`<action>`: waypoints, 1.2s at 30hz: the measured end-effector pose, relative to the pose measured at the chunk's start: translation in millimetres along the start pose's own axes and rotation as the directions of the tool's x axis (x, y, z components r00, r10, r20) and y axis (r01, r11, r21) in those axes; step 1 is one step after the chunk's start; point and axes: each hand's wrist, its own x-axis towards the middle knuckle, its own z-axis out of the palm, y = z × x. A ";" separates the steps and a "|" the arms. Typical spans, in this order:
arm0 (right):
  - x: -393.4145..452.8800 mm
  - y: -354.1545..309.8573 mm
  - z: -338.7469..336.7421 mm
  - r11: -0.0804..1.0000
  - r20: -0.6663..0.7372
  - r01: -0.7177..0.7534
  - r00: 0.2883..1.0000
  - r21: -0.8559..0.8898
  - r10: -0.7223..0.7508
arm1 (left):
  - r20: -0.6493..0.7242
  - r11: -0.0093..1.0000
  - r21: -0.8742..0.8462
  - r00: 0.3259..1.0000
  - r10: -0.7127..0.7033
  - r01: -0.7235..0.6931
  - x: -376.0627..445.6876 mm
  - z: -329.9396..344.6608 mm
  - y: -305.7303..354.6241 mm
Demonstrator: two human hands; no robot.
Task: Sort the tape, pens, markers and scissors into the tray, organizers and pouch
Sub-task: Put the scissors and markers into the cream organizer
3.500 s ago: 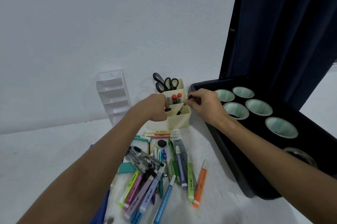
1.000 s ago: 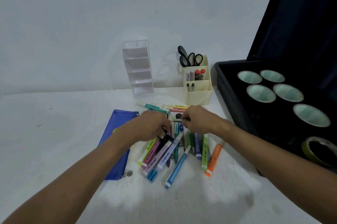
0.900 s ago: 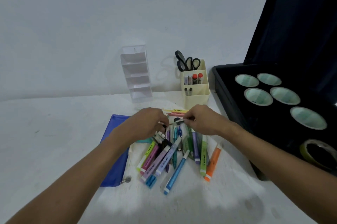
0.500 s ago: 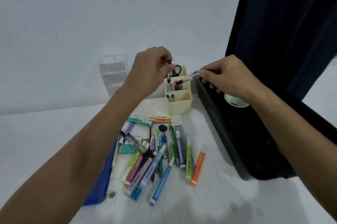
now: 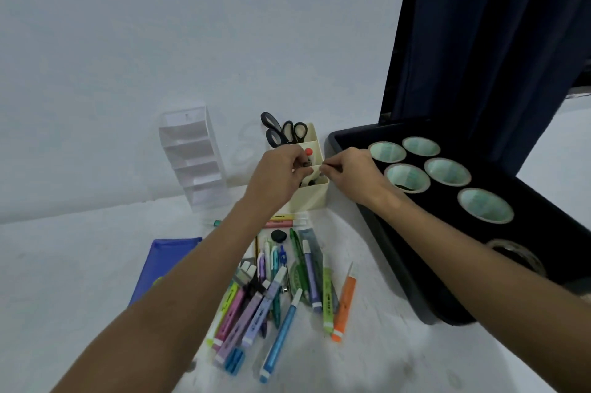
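While both hands hover at the cream organizer (image 5: 315, 197), the left hand (image 5: 281, 173) pinches a small dark pen directly above its front slot; the right hand (image 5: 347, 173), fingers curled, what it holds unclear, sits just beside.

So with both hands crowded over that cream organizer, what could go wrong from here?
The left hand and right hand meet over the cream organizer, so a nudge might tip it, spilling the scissors. The forearms hang over the loose markers; pulling back low may scatter them. What the fingers pinch is too small to tell.
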 end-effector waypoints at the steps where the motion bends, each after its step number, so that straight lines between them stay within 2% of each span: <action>1: 2.3 0.4 4.4 1.000 -0.005 0.001 1.000 0.000 -0.001 | -0.001 1.000 0.011 1.000 -0.009 0.009 -0.4 1.8 -2.4; 4: 7.0 1.5 17.5 1.000 -0.010 -0.011 1.000 -0.017 0.010 | 0.006 0.999 0.011 0.999 -0.036 0.036 -2.8 4.9 -7.7; 8: 7.1 1.7 29.5 0.999 -0.005 -0.026 1.000 -0.024 0.026 | -0.022 0.994 -0.085 0.997 -0.069 0.067 -7.8 4.3 -13.0; 13: 1.8 -3.1 28.0 0.998 -0.068 -0.004 0.998 0.070 0.009 | -0.051 0.988 -0.132 0.995 -0.087 0.080 -10.0 4.6 -14.4; 18: 4.5 0.6 29.3 0.999 -0.070 -0.022 0.997 0.044 0.025 | 0.032 0.998 -0.030 0.998 -0.059 0.060 -11.6 11.7 -18.1; 24: 1.5 0.0 31.2 0.983 0.031 -0.019 0.999 0.184 0.014 | 0.144 0.992 0.115 0.988 -0.064 0.047 -14.1 10.5 -26.8; 31: -7.0 -10.1 37.7 0.896 0.004 0.061 0.998 0.439 -0.070 | 0.058 0.994 0.091 0.996 -0.071 0.066 -25.2 -14.4 -24.5; 34: -12.4 -21.8 40.9 0.895 0.014 0.104 0.992 0.434 -0.122 | 0.034 0.987 0.122 0.994 -0.108 0.103 -32.5 -33.1 -27.6; 36: -16.3 -30.6 41.6 0.920 0.071 0.141 0.981 0.364 -0.179 | 0.081 0.977 0.159 0.985 -0.155 0.141 -38.7 -47.0 -34.8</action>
